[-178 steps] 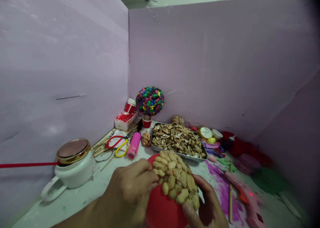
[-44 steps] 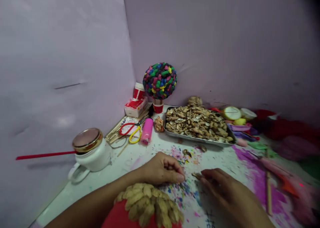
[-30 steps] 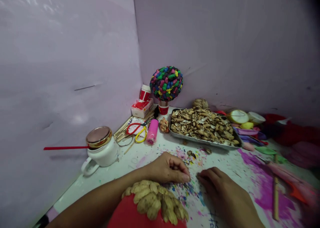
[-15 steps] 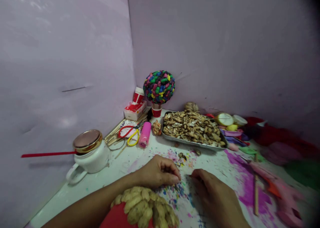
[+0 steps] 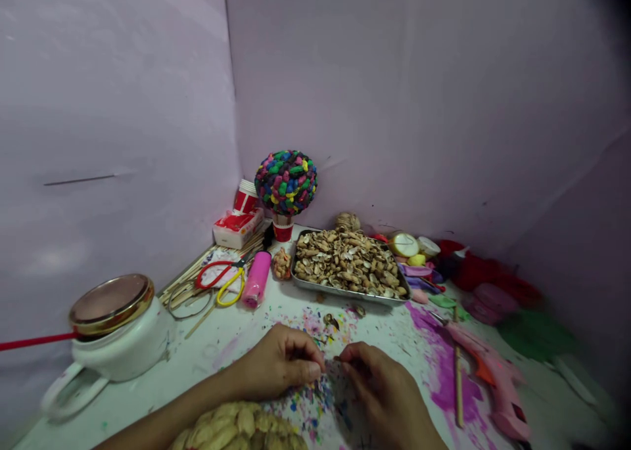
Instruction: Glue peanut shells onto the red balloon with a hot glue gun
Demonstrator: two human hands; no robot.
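Observation:
My left hand rests on the paint-spattered table with its fingers curled and pinched. My right hand lies just beside it, fingers bent, the fingertips of both hands almost meeting over a small thing I cannot make out. A ball covered in peanut shells sits at the bottom edge under my left forearm. Behind the hands stands a metal tray heaped with peanut shells. Two loose shells lie between tray and hands.
A white lidded mug with a red stick stands at left. Scissors, a pink tube, wooden sticks and red cups lie at the back left beside a multicoloured shell ball. A pink glue gun and balloons lie at right.
The peanut-covered ball left my hands and now lies under my left forearm. Both hands came down to the table and drew together, fingertips nearly touching. The view swung right.

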